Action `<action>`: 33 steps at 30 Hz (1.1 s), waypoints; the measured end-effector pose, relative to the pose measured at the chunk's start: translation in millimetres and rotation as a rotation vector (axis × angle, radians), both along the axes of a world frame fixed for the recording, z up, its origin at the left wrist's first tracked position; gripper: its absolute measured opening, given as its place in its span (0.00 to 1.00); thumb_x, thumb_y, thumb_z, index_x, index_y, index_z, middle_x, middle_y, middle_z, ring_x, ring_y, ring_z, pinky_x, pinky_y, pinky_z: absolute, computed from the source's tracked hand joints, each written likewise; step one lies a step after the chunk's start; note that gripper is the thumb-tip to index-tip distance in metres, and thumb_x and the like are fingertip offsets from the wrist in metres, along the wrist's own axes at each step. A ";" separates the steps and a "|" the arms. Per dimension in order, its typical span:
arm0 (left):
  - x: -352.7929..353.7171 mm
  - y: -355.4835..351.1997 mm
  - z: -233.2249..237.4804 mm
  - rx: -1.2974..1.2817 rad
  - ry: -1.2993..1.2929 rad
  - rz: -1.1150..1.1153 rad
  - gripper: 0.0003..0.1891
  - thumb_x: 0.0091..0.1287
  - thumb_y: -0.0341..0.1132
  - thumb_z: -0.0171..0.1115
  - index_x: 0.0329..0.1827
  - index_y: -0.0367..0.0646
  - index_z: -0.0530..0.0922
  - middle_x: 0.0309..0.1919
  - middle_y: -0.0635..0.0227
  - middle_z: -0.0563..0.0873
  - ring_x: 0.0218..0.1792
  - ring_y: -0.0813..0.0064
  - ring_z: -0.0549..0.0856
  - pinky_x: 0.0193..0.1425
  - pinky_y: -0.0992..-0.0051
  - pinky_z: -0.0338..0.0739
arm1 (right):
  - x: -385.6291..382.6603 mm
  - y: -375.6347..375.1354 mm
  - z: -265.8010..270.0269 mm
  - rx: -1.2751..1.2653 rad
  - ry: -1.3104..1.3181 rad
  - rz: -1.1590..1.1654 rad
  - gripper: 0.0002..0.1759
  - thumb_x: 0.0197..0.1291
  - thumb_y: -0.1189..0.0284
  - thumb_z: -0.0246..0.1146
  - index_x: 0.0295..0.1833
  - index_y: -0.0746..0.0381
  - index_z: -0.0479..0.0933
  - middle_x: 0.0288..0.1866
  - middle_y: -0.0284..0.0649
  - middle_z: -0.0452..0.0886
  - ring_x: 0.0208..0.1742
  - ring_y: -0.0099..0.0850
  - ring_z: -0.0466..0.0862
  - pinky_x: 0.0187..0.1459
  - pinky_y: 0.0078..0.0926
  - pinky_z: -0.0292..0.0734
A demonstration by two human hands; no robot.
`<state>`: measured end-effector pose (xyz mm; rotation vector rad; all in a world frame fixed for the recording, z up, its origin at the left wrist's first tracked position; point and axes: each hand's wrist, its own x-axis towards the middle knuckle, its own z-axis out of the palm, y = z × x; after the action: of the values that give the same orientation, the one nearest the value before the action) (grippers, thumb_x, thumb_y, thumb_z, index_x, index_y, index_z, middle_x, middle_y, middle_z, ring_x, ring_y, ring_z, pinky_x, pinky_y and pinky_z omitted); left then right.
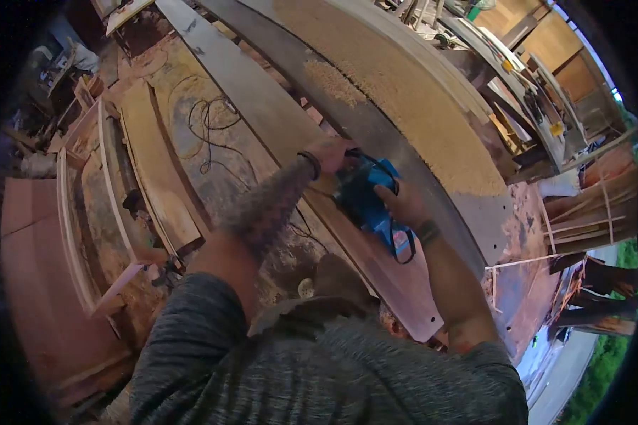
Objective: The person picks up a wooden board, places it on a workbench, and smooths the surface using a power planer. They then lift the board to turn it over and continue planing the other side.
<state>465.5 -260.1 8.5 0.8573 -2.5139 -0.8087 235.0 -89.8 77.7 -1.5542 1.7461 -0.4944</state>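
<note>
A blue electric planer (361,197) rests on a long reddish wooden plank (401,287), with a black cord looping at its near end. My left hand (331,154) is closed on the far end of the planer; its fingertips are partly hidden. My right hand (405,204) is wrapped around the planer's handle from the right side. Beyond the tool the plank's surface (262,117) runs up and to the left.
A wide board covered in wood shavings (432,131) lies alongside on the right. A tangled black cable (209,134) is on the floor at left, near a wooden frame (110,191) and a loose board (156,163). Stacked timber and a tool-strewn bench (532,99) stand at upper right.
</note>
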 end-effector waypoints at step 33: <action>154.8 -224.0 21.8 0.310 -0.020 0.121 0.24 0.79 0.45 0.70 0.73 0.46 0.81 0.56 0.58 0.93 0.57 0.65 0.90 0.63 0.61 0.83 | 141.0 -248.9 -4.9 -0.125 -0.151 0.119 0.37 0.73 0.40 0.65 0.51 0.70 0.81 0.44 0.61 0.87 0.48 0.57 0.88 0.50 0.52 0.79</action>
<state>620.3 -484.1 30.3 1.1089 -2.3610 -1.1727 376.0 -338.6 72.8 -1.6516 1.5238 -0.6547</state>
